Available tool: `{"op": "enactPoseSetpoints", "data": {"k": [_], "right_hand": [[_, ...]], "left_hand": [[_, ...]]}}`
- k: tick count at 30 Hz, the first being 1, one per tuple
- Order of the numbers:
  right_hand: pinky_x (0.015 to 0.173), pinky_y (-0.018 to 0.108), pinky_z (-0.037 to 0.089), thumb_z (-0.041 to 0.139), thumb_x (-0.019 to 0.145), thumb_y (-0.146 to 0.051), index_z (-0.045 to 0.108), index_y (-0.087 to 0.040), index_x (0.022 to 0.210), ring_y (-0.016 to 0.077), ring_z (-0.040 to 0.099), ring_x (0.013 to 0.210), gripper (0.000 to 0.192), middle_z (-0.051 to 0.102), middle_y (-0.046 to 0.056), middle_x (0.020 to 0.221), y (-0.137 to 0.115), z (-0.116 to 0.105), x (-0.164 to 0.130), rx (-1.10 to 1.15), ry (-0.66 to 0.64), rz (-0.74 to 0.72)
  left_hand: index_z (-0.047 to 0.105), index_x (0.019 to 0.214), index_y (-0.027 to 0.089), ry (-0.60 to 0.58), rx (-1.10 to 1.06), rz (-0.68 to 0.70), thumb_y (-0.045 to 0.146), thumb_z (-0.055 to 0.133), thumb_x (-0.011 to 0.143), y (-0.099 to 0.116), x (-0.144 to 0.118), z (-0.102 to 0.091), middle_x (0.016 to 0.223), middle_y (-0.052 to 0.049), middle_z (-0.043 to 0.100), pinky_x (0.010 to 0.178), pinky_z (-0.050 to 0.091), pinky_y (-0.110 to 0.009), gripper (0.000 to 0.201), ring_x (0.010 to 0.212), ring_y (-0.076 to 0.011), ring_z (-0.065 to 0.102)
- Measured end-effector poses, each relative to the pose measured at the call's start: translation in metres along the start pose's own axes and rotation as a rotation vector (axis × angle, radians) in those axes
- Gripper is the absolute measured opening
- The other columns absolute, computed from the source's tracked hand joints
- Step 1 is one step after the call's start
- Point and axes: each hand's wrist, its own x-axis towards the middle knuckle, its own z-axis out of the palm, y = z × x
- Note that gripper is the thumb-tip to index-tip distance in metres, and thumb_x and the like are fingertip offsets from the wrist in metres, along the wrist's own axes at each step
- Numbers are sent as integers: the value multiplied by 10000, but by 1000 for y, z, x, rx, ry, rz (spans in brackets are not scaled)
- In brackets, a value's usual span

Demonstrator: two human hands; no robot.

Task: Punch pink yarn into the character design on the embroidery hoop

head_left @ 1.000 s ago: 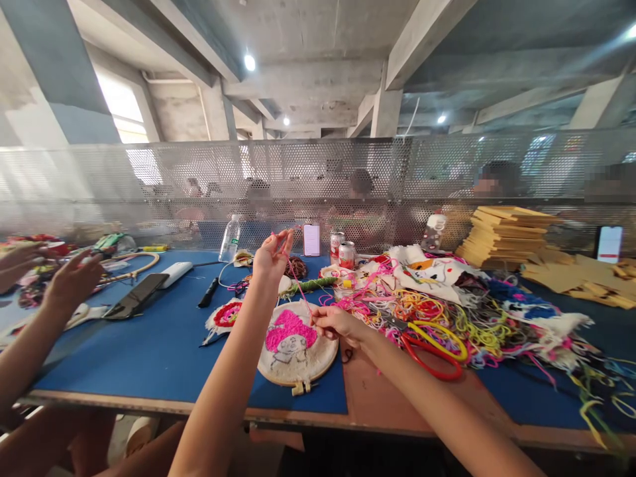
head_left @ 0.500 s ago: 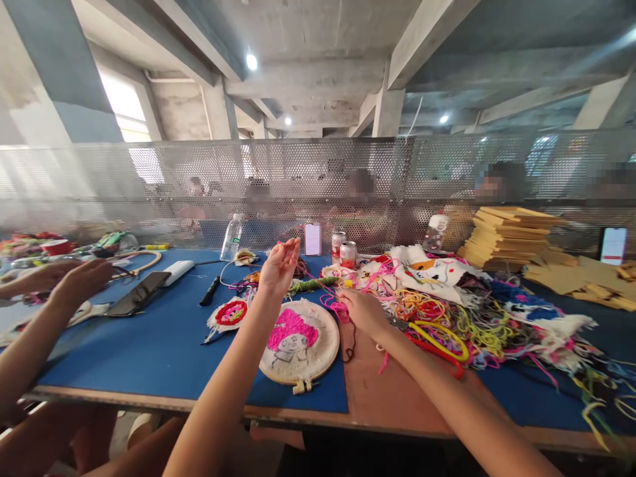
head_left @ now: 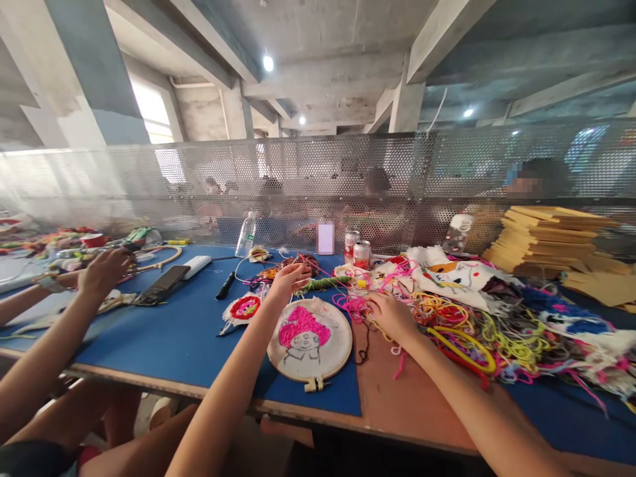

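the left hand [head_left: 291, 278] hovers just beyond the far rim of the embroidery hoop [head_left: 311, 339], fingers loosely apart and holding nothing. the hoop lies flat on the blue tabletop [head_left: 183, 338], near the front edge. the right hand [head_left: 392, 315] rests in the pile of yarn [head_left: 462, 324] to the right of the hoop, fingers curled into pink strands; whether it grips them i cannot tell. the left hand is nearer the hoop.

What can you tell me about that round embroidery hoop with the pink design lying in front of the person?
The embroidery hoop is a round, light wooden ring with pale cloth stretched over it. On the cloth is a dark outline of a small figure whose top is filled in with fluffy pink yarn. A small screw clasp sits at its near edge. It lies flat on the blue mat, near the table's front edge. The left hand hovers just beyond its far rim; neither hand clearly touches it.
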Motion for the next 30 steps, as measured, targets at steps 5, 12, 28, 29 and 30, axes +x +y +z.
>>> {"op": "enactPoseSetpoints", "data": {"k": [5, 12, 28, 29, 30], "right_hand": [[564, 246, 367, 433, 856, -240, 653, -233, 879, 195, 630, 752, 221, 707, 32, 858, 16, -4, 3, 83, 92, 65], [605, 278, 419, 403, 820, -334, 626, -195, 812, 208, 622, 667, 263, 689, 67, 757, 49, -14, 11, 382, 356, 149], [661, 302, 432, 369, 818, -402, 625, -149, 857, 239, 610, 758, 362, 685, 126, 823, 90, -32, 15, 429, 616, 305], [658, 308, 430, 373, 818, -398, 625, -147, 855, 243, 609, 750, 358, 683, 129, 821, 89, -32, 15, 419, 620, 305], [656, 313, 428, 376, 819, -394, 624, -147, 853, 246, 607, 738, 352, 682, 130, 816, 88, -33, 14, 408, 623, 303]], "left_hand": [[571, 951, 152, 243, 581, 154, 136, 533, 711, 13, 9, -28, 897, -78, 645, 731, 487, -326, 243, 831, -203, 617], [592, 732, 176, 203, 954, 207, 28, 505, 617, -4, 7, -31, 811, -50, 626, 819, 411, -337, 206, 859, -221, 568], [627, 708, 205, -237, 998, 483, 62, 549, 656, -33, -23, 27, 777, -60, 608, 773, 427, -307, 171, 743, -221, 570], [630, 712, 205, -246, 995, 492, 54, 544, 659, -34, -23, 28, 780, -64, 609, 781, 428, -308, 181, 744, -222, 571], [632, 719, 205, -258, 994, 502, 43, 536, 662, -34, -21, 30, 785, -70, 611, 793, 426, -309, 197, 755, -226, 574]]}}
